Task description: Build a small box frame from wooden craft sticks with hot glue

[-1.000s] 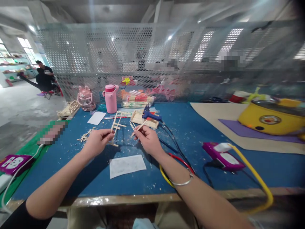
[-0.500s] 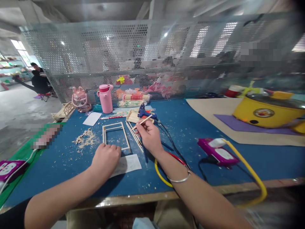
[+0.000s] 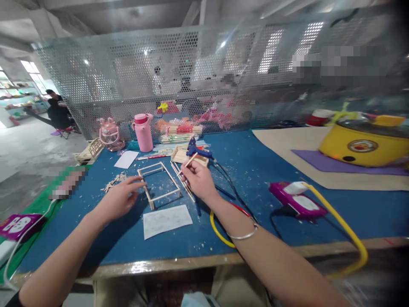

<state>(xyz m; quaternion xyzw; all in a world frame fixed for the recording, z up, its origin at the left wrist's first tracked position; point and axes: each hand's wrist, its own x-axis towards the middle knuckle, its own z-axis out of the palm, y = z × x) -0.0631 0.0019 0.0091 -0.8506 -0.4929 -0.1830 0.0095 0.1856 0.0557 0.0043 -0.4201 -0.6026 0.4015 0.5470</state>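
Observation:
A rectangular frame of thin wooden sticks (image 3: pixel 164 197) stands on the blue table in front of me. My left hand (image 3: pixel 119 197) is at its left side, fingers partly spread, fingertips close to the left bar; whether they touch it I cannot tell. Pinched between the fingers of my right hand (image 3: pixel 198 178) is a short wooden stick (image 3: pixel 191 160), tilted upward. Several loose wooden sticks (image 3: pixel 175 169) lie just left of that hand. Below the frame lies a white sheet of paper (image 3: pixel 167 221).
Behind my right hand sit a blue glue gun (image 3: pixel 197 151) and a small wooden tray. Wood scraps (image 3: pixel 113 182), a pink thermos (image 3: pixel 143 135) and a clear-pink bottle (image 3: pixel 110 137) are at the left. A purple power strip (image 3: pixel 298 201) and a yellow pot (image 3: pixel 361 143) stand right.
My left hand has moved left, off the paper, and its fingers have opened beside the frame. The frame now sits turned at a slight angle. My right hand still holds the stick.

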